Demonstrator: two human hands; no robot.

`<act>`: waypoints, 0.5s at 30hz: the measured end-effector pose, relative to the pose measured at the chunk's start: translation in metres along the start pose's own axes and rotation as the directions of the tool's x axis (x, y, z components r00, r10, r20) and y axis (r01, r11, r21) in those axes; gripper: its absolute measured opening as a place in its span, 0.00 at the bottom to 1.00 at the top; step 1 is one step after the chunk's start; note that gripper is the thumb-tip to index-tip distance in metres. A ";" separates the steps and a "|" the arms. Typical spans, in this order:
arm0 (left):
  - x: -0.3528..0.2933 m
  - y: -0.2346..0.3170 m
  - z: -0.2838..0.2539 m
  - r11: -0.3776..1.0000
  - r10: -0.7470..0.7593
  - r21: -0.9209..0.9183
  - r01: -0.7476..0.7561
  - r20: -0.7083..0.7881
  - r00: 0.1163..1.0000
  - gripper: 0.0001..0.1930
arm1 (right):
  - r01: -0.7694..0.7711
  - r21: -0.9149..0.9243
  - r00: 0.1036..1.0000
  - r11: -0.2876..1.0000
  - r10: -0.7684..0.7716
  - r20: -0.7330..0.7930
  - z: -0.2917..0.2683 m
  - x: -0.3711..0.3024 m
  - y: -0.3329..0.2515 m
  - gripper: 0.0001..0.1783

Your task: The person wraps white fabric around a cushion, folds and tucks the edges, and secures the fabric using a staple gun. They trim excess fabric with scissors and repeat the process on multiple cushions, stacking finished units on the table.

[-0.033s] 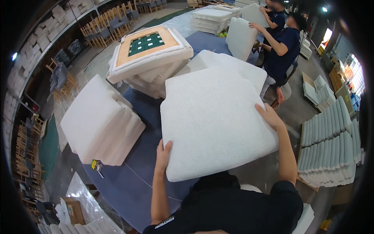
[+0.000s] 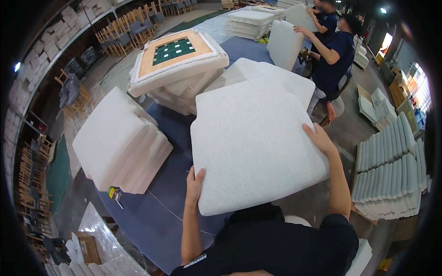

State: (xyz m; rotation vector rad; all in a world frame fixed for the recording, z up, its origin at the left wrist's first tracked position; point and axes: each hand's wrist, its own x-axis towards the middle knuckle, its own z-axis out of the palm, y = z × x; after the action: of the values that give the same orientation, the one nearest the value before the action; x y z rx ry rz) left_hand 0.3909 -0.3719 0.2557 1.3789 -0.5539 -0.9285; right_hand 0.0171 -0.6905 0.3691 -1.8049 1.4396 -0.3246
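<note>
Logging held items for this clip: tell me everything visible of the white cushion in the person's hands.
The white cushion is a broad, thick pad with rounded corners and a stepped notch in its far left edge. Its finely textured surface looks like fabric or padding. It lies broad face up before the person's torso, partly over the blue table. The left hand grips its left edge, the right hand its right. Its underside is hidden.
</note>
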 end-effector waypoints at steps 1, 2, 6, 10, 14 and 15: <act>-0.017 -0.008 -0.005 1.000 -0.004 0.006 0.004 -0.011 1.000 0.31 | -0.005 0.031 0.999 1.000 0.006 -0.042 0.006 -0.023 0.000 0.48; -0.029 -0.015 -0.016 0.997 0.072 -0.016 -0.072 -0.031 0.997 0.31 | 0.069 0.050 0.995 0.996 -0.065 -0.077 0.015 -0.038 -0.007 0.45; -0.092 -0.040 -0.049 0.972 0.232 -0.017 -0.236 -0.126 0.965 0.42 | 0.308 0.133 0.939 0.942 -0.278 -0.204 0.054 -0.087 -0.008 0.37; -0.168 -0.056 -0.116 0.908 0.415 0.212 -0.360 -0.361 0.835 0.56 | 0.564 0.415 0.825 0.714 -0.509 -0.245 0.128 -0.110 -0.005 0.37; -0.240 -0.033 -0.209 0.903 0.419 0.187 -0.388 -0.588 0.692 0.55 | 0.620 0.568 0.715 0.541 -0.687 -0.126 0.222 -0.127 -0.063 0.43; -0.269 -0.020 -0.232 0.919 0.377 0.173 -0.353 -0.644 0.666 0.54 | 0.590 0.638 0.670 0.495 -0.741 -0.045 0.251 -0.145 -0.088 0.45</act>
State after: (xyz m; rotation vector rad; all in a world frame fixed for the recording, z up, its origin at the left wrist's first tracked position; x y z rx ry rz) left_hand 0.4242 -0.0181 0.2497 1.4442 -0.2659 -0.0523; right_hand 0.1907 -0.4501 0.3050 -1.6799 0.2857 -0.8395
